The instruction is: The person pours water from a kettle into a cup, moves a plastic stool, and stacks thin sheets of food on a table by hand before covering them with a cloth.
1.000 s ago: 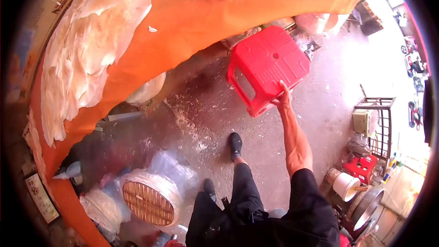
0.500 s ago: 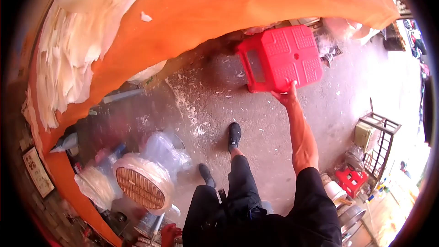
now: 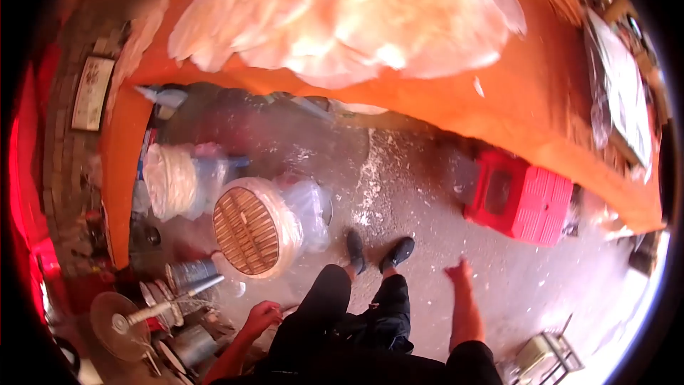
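Note:
The red plastic stool (image 3: 545, 207) stands on the floor at the right, partly under the orange-covered table (image 3: 427, 103). My right hand (image 3: 459, 269) is apart from it, a little below and to its left, with nothing held and its fingers apart. At the lower left, near my thigh, my left hand (image 3: 265, 316) has its fingers bent; they are too small and blurred to show whether they are closed. Pale thin sheets (image 3: 342, 21) lie piled on the orange table.
A round slatted basket (image 3: 246, 232) wrapped in plastic stands left of my legs, beside another wrapped bundle (image 3: 169, 182). A fan (image 3: 120, 324) and metal containers are at the lower left. A metal rack (image 3: 563, 356) is at the lower right.
My right hand has let go of the red stool and drawn back toward my body. The view has turned to the right, and my left hand shows more fully. My feet are now closer together.

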`<state>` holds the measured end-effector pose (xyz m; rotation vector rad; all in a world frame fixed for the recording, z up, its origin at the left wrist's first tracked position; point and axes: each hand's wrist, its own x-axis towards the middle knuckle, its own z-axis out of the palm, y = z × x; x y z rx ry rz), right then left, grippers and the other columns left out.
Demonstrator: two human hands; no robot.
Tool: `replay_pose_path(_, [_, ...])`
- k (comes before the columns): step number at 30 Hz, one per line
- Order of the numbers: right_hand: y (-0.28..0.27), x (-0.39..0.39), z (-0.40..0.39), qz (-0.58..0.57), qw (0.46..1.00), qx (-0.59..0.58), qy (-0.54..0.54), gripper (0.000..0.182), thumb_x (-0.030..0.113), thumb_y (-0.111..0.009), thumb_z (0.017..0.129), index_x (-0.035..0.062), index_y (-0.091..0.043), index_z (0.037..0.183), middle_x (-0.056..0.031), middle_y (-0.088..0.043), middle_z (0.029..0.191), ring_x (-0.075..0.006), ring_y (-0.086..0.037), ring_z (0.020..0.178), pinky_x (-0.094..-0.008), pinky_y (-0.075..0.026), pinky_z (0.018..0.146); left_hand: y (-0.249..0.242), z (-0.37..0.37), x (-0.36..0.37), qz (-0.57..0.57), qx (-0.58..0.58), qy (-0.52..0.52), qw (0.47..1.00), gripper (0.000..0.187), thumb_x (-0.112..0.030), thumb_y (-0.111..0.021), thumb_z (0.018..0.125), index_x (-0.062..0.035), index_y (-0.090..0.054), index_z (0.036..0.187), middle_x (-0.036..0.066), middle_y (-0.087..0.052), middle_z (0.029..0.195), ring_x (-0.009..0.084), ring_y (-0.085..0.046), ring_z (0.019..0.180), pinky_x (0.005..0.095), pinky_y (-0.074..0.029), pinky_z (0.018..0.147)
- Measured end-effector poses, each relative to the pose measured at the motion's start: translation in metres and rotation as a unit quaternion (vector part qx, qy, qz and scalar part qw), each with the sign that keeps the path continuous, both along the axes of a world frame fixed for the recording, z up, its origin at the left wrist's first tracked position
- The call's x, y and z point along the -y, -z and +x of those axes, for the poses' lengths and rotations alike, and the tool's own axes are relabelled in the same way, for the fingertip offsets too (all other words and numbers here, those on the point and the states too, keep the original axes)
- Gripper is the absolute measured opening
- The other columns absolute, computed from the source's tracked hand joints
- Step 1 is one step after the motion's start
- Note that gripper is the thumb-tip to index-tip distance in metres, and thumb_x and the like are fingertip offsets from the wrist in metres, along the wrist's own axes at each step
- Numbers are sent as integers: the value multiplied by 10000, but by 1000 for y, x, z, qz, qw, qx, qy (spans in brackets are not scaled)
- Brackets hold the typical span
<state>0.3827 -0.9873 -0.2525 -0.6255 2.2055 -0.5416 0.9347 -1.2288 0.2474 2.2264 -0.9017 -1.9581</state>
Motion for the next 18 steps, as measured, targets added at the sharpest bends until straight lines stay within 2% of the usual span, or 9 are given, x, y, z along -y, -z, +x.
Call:
replay_pose_path(1, [12, -14, 34, -130, 967, 179, 128, 372, 370, -731, 831, 75, -585, 1005, -133, -614, 802, -281, -595, 586, -468, -545, 547, 1, -6, 7, -53, -2, 69, 996, 235, -119, -611, 927, 9, -578, 1122, 107, -664, 915, 184, -668, 812, 313, -554, 736])
replay_pose_path(2, [-101, 50, 52, 25, 856, 400, 325, 430, 383, -740, 833, 56, -590, 1069, -127, -621, 807, -255, -589, 561, -414, -525, 469, 2, -12, 18, -107, -2, 136, 985, 229, -114, -613, 925, 16, -586, 1112, 88, -656, 893, 149, -656, 790, 285, -543, 723])
replay_pose_path(3, [-156, 83, 85, 92, 923, 294, 231, 485, 365, -727, 839, 51, -587, 1181, -118, -626, 823, -234, -592, 565, -381, -529, 485, 3, -17, 34, -139, -12, 151, 979, 213, -113, -620, 921, 11, -597, 1093, 67, -650, 895, 124, -640, 799, 273, -532, 727])
replay_pose_path(5, [-162, 87, 119, 95, 985, 145, -18, 612, 424, -732, 804, 53, -606, 1273, -144, -701, 822, -247, -684, 716, -369, -570, 629, 0, -36, 77, -217, -22, 154, 964, 198, -107, -628, 914, -3, -610, 1082, 37, -642, 902, 94, -618, 818, 261, -519, 742])
replay_pose_path(6, [-263, 136, 125, 75, 988, 109, -80, 611, 480, -702, 807, 22, -646, 1208, -186, -726, 890, -286, -711, 876, -387, -565, 774, -11, -51, 107, -264, -23, 140, 954, 201, -102, -629, 912, -12, -613, 1091, 27, -640, 908, 89, -611, 827, 260, -516, 752])
replay_pose_path(8, [-313, 175, 124, 60, 973, 95, -200, 609, 515, -682, 805, 25, -668, 1166, -201, -717, 988, -328, -696, 965, -407, -536, 870, -53, -76, 173, -327, -97, 129, 931, 232, -86, -635, 902, -9, -611, 1120, 33, -648, 932, 93, -618, 844, 261, -513, 781])
replay_pose_path(10, [-347, 204, 122, 8, 981, 55, -186, 585, 512, -682, 807, 47, -675, 1161, -187, -718, 1000, -327, -698, 951, -411, -542, 849, -110, -104, 228, -441, -134, 73, 884, 264, -60, -643, 884, -2, -605, 1138, 47, -657, 941, 104, -623, 869, 261, -508, 811])
replay_pose_path(13, [-376, 248, 121, -28, 975, -51, -212, 558, 476, -700, 820, 29, -665, 1153, -206, -711, 990, -347, -693, 950, -428, -541, 845, -233, -125, 289, -621, -153, 111, 761, 293, 8, -611, 861, 46, -583, 1150, 100, -665, 1009, 151, -627, 918, 289, -496, 870])
replay_pose_path(18, [-434, 304, 145, -163, 961, -56, -218, 454, 346, -712, 848, 0, -659, 1138, -235, -688, 1027, -361, -678, 964, -430, -535, 825, -368, -132, 328, -864, -199, 151, 438, 400, -85, -691, 825, 86, -555, 1160, 196, -647, 1035, 269, -635, 959, 359, -499, 886])
